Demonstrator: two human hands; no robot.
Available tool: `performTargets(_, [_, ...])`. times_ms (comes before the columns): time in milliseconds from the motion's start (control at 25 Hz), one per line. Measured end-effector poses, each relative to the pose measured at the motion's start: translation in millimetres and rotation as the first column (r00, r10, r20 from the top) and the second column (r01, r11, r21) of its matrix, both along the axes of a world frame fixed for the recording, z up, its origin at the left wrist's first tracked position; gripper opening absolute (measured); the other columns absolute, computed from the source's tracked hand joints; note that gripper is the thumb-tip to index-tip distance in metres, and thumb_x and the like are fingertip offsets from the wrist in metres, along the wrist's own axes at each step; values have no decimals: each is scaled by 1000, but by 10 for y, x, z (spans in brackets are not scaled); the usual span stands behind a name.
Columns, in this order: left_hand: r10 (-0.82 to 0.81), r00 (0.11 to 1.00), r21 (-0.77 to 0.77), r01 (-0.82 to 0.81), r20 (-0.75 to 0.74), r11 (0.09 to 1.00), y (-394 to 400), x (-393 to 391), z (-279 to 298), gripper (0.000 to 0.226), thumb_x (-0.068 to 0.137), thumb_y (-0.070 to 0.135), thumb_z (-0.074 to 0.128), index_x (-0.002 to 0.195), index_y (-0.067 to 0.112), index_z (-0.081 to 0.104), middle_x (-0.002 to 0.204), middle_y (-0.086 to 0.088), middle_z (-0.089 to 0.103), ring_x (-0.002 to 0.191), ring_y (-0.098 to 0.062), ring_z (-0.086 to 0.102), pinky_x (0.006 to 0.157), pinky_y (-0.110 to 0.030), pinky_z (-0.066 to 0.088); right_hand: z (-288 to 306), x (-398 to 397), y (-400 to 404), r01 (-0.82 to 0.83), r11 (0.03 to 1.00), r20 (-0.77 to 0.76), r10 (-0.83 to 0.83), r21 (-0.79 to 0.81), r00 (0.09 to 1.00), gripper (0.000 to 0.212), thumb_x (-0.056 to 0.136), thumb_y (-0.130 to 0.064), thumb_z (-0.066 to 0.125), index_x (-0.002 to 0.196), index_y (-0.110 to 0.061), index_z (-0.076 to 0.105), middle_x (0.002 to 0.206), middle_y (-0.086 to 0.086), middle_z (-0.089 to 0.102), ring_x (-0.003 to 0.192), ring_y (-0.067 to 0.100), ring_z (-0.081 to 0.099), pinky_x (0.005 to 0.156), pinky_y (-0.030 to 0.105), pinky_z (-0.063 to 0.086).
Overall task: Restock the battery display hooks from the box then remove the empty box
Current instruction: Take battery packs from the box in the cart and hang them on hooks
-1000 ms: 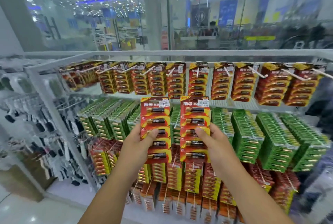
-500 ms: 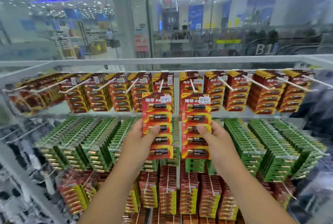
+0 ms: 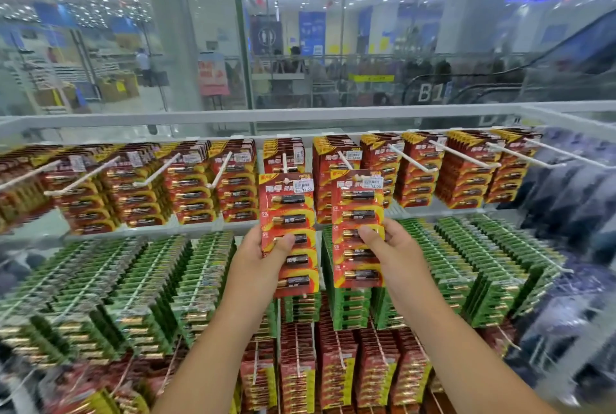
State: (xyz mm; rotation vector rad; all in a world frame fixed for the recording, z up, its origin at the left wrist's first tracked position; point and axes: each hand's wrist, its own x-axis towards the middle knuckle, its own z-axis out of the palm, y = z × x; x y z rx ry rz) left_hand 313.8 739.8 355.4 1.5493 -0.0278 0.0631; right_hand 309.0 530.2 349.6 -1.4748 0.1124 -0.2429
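My left hand (image 3: pixel 256 257) grips a red and yellow battery card (image 3: pixel 289 213) by its left edge, thumb across the front. My right hand (image 3: pixel 393 253) grips a second red battery card (image 3: pixel 358 210) the same way. Both cards are upright, side by side, with their tops level with the white hooks (image 3: pixel 285 160) of the top row, in front of the middle hooks (image 3: pixel 343 160). The top row hangs full of red battery cards (image 3: pixel 196 190). No box is in view.
Green battery cards (image 3: pixel 466 263) fill the middle row and red ones (image 3: pixel 333 370) the bottom row. Long white hook ends (image 3: pixel 480 160) stick out toward me along the top row. A white rack frame (image 3: pixel 300 117) runs above, with a glass wall behind it.
Both hands have raised the two cards from in front of the green row up to the top row of hooks. My view has tilted up and shifted left.
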Motion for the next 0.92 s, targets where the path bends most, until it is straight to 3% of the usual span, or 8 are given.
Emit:
performTargets(200, [38, 999, 60, -38, 4, 997, 23, 511, -155, 84, 63, 87, 72, 135, 44, 60, 129, 17, 71, 119, -19, 70, 97, -52, 58, 1, 306, 32, 58, 998, -14, -59, -24, 998, 4, 99, -31, 69, 101, -29, 72, 96, -18, 76, 83, -9, 69, 71, 16, 49])
performTargets(320, [44, 999, 79, -44, -1, 996, -50, 721, -27, 41, 86, 60, 76, 120, 41, 64, 118, 18, 73, 111, -9, 70, 92, -40, 60, -8, 562, 19, 98, 994, -34, -100, -52, 994, 9, 97, -36, 71, 101, -28, 73, 101, -18, 75, 99, 0, 67, 81, 26, 50])
performTargets(400, [78, 997, 74, -79, 7, 994, -80, 915, 11, 19, 98, 37, 71, 112, 40, 59, 107, 24, 67, 103, -2, 66, 85, -28, 55, 5, 777, -3, 85, 994, -45, -88, -72, 995, 11, 97, -36, 71, 98, -24, 72, 96, -13, 76, 95, 5, 70, 84, 33, 55])
performTargets(520, [130, 991, 155, -130, 13, 979, -92, 1218, -25, 42, 99, 37, 69, 137, 23, 57, 131, 13, 64, 130, -19, 57, 103, -37, 48, 6, 1079, -46, 65, 994, -34, -69, -89, 997, 16, 100, -29, 68, 86, -24, 63, 79, -13, 66, 77, -4, 66, 71, 19, 51])
performTargets(600, [165, 986, 216, -169, 36, 962, -104, 1360, -61, 51, 99, 39, 69, 143, 20, 53, 134, 6, 63, 136, -25, 55, 102, -39, 47, -37, 1236, -67, 59, 990, -16, -61, -130, 998, 10, 100, -30, 68, 93, -25, 62, 88, -18, 62, 88, 1, 65, 69, 16, 45])
performTargets(720, [216, 975, 262, -223, 56, 939, -152, 1410, -124, 66, 95, 39, 73, 150, 18, 42, 143, -4, 57, 131, -26, 56, 97, -37, 47, -163, 1367, -93, 55, 993, -26, -58, -107, 998, 39, 95, -40, 73, 126, -26, 54, 116, -8, 59, 111, 17, 59, 87, 30, 46])
performTargets(840, [252, 962, 324, -274, 108, 905, -171, 1373, -167, 55, 93, 43, 73, 136, 22, 47, 122, 2, 62, 91, -8, 59, 71, -27, 45, -233, 1338, -113, 74, 986, -30, -79, -147, 996, 35, 95, -46, 70, 118, -22, 58, 102, -7, 54, 98, 18, 56, 73, 27, 43])
performTargets(920, [281, 951, 346, -309, 129, 886, -129, 1339, -183, 50, 92, 47, 74, 129, 24, 49, 112, 4, 62, 86, -4, 57, 67, -24, 44, -226, 1281, -106, 84, 983, -51, -94, -160, 994, 20, 97, -45, 69, 102, -30, 58, 99, -8, 56, 93, 13, 56, 72, 22, 42])
